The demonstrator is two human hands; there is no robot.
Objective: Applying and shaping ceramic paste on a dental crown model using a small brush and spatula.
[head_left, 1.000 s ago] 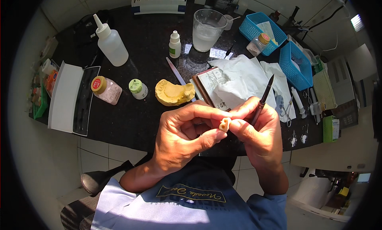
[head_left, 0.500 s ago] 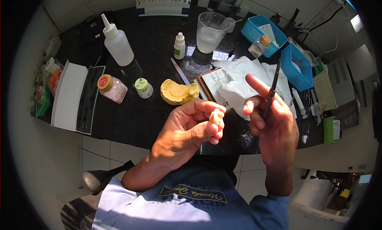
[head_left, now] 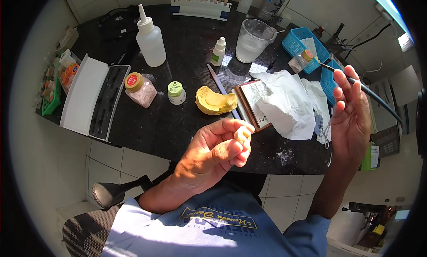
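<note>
My left hand [head_left: 205, 151] pinches a small cream-coloured dental piece [head_left: 243, 135], shaped like teeth, between thumb and fingers above the table's front edge. Off to the right, my raised right hand [head_left: 352, 117] holds a slim dark-handled brush [head_left: 371, 91]. Its fine tip points up and left towards the blue baskets, and the fingers are stretched rather than wrapped round it. A yellow plaster dental cast [head_left: 214, 101] lies on the table just beyond my left hand. Beside it, a white crumpled tissue [head_left: 289, 108] partly covers a brown-edged mixing palette [head_left: 250, 106].
On the black table [head_left: 187, 137] stand a squeeze bottle [head_left: 152, 45], a pink-powder jar [head_left: 141, 91], a green-lidded jar [head_left: 176, 93], a dropper bottle [head_left: 218, 52] and a glass of cloudy liquid [head_left: 251, 42]. A blue basket [head_left: 297, 42] stands far right; an open case [head_left: 95, 99] lies left.
My right hand has moved right and up with the brush, whose tip has swung over to the left. My left hand keeps the dental piece in nearly the same spot. The view has shifted slightly.
</note>
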